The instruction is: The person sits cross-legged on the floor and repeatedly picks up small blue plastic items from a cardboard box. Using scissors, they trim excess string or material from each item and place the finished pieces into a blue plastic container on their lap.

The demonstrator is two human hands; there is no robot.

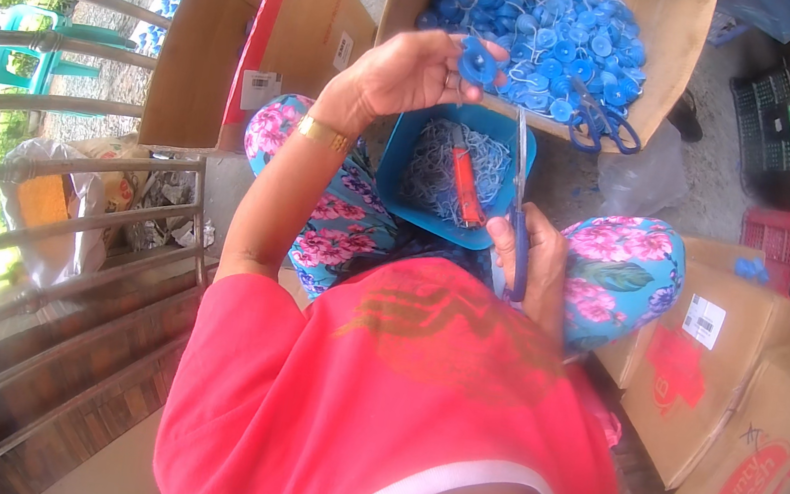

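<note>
My left hand [404,70], with a gold-coloured watch at its wrist, holds up a small blue, wax-like candle [477,61] between its fingers. Blue-handled scissors [519,245] are in my right hand [545,257], their blades pointing up towards the candle but apart from it. Below both hands stands a blue plastic basin [389,170] of cut white strings [430,168], with a red utility knife [466,185] lying on them. In front, a cardboard box [673,43] holds many similar blue candles [545,37] with white wicks. A second pair of scissors [624,133] rests over its near edge.
To the left are an open carton [198,60] and a metal railing [72,173]. Printed cartons [706,351] stand at the right, below red and black plastic crates [775,240]. A clear plastic bag [644,172] lies on the floor.
</note>
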